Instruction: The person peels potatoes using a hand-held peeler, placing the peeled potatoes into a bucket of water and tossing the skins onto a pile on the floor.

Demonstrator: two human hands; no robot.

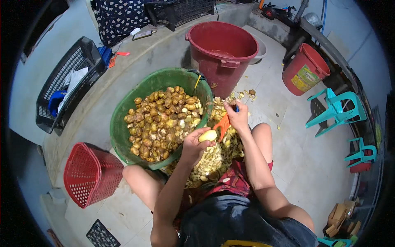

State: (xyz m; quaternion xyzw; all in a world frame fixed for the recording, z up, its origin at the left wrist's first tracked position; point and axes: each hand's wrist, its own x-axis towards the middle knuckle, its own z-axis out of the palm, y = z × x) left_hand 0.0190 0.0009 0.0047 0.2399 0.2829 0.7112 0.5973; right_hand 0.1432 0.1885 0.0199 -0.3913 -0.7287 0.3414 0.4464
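Near the middle of the frame, a pale peeled potato (207,136) is in the left hand (194,144), whose fingers are closed around it. The right hand (238,116) grasps an orange peeler (223,124), and its head is just beside the potato; whether they touch, I cannot tell. Below both hands, in the lower centre, many peelings (218,158) lie in a heap between the person's legs. To the left of the hands stands a green tub (123,109), in which there are many brown potatoes (156,111), most with their skin. At the upper centre, behind the tub, is a big red bucket (207,72), and toward the upper right stands a smaller red bucket (294,76) with a yellow-green label. At the right edge are two turquoise chairs (339,111). In the lower left stands a red basket (109,175) with holes. At the upper left, a black crate (51,86) contains white and blue things, and a phone (142,35) lies on the ledge (123,66).
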